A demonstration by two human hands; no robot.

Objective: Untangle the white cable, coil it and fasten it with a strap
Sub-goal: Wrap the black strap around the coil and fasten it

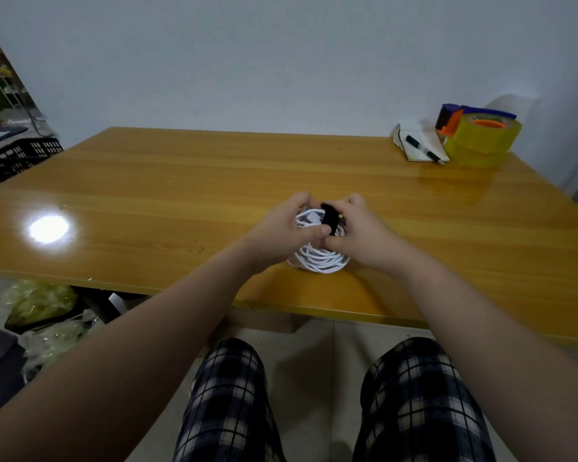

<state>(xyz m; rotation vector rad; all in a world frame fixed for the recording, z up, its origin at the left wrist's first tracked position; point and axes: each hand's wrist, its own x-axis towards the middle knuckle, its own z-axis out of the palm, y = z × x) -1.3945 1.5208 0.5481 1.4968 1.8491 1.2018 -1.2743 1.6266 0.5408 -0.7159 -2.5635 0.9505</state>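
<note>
Head view: coiled white cable (321,261) held in both hands, black strap (329,217) apparently being fastened.
The coil lies on the surface (181,181) near its front edge, midway between the arms. The strap crosses the coil's far side, running near-to-far, directly between the two thumbs. Left hand (286,226): fingers curled round the coil, thumb on the strap. Right hand (359,233): pinches the strap, equally near. Tape roll (481,136) and notebook (417,141), far right corner: no legible writing.
</note>
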